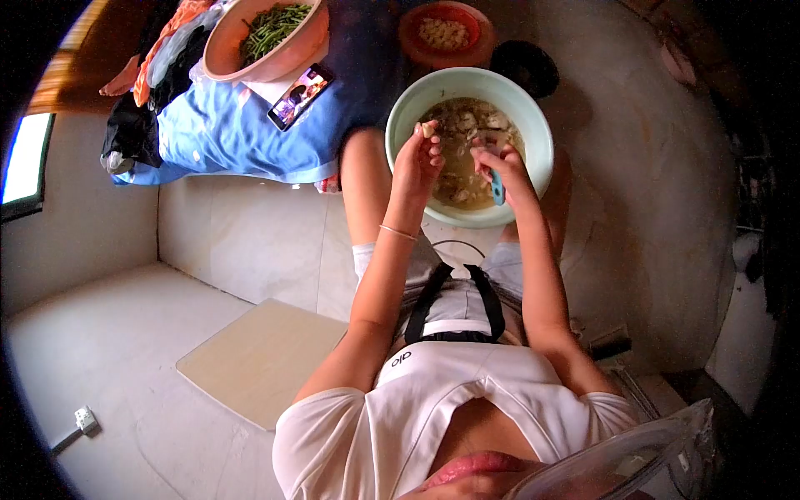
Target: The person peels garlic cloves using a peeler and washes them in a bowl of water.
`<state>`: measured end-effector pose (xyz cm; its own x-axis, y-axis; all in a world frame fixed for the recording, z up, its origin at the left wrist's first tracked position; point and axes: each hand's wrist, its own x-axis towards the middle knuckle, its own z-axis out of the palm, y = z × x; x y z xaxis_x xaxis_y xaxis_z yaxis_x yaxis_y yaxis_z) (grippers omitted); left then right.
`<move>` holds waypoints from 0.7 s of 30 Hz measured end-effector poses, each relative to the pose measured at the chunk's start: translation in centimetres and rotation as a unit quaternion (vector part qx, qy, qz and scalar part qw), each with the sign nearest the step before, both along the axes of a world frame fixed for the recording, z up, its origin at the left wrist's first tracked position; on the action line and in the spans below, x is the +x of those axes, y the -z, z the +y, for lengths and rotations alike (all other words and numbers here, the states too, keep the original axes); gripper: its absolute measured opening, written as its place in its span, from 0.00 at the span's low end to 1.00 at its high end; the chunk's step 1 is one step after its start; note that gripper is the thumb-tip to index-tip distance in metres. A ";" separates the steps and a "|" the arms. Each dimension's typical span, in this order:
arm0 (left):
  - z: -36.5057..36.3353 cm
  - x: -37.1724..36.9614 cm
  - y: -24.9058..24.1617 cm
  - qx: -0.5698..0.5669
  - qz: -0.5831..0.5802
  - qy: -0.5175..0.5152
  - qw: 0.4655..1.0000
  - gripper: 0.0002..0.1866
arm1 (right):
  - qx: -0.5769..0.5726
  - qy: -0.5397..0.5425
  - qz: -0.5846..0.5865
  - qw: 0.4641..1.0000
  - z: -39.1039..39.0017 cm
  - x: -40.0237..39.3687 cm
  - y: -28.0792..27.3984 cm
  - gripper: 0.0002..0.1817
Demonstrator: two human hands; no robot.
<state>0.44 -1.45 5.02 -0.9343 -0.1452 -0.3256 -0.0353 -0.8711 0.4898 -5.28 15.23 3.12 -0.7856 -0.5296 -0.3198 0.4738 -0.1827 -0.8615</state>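
A wide pale green basin (542, 154) stands between my knees, holding murky water (457, 179) with pale pieces and bits of skin floating in it. Over its left side, my left hand (419, 160) pinches a small pale garlic clove (429, 130) between thumb and fingertips. My right hand (510, 167) is above the right half of the water, closed around a small knife (497, 188) whose teal handle sticks out below the palm. The blade is mostly hidden by the fingers and blurred. The two hands are apart.
Behind the basin is a red bowl (444, 33) of pale cloves, beside a dark round container (525, 68). At left, a pink bowl (265, 40) of green beans and a phone (301, 97) rest on blue cloth (225, 133). A beige board (260, 358) lies on the floor.
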 end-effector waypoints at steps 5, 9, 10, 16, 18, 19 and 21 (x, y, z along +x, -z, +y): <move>1.6 0.0 -0.6 -0.012 0.030 0.063 0.997 0.16 | -0.074 0.042 0.081 0.993 -1.6 0.8 -3.1 0.17; 2.8 0.1 -2.5 -0.062 0.026 0.087 0.994 0.16 | 0.050 0.054 0.266 0.961 -2.5 1.6 -5.3 0.17; 2.8 0.1 -2.1 -0.053 0.032 0.089 0.994 0.15 | 0.036 0.054 0.262 0.963 -2.5 1.6 -5.1 0.16; 3.0 0.5 -1.1 -0.013 0.046 0.071 0.996 0.12 | 0.029 0.026 0.179 0.983 -2.1 2.0 -5.0 0.14; 3.3 0.5 -1.4 -0.018 0.027 0.045 0.998 0.11 | 0.024 0.013 0.165 0.986 -2.0 2.1 -5.2 0.14; 3.3 0.5 -1.3 -0.051 0.033 0.029 0.998 0.09 | 0.016 0.025 0.170 0.985 -2.1 2.3 -5.1 0.13; 3.3 0.5 -1.5 -0.081 0.041 0.016 0.996 0.08 | 0.010 0.040 0.176 0.984 -2.1 2.4 -5.3 0.13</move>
<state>0.92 1.83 6.47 -0.9617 -0.1593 -0.2232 -0.0161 -0.7795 0.6261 -2.85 13.09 8.40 -0.8882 -0.4585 -0.0305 0.1309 -0.1889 -0.9732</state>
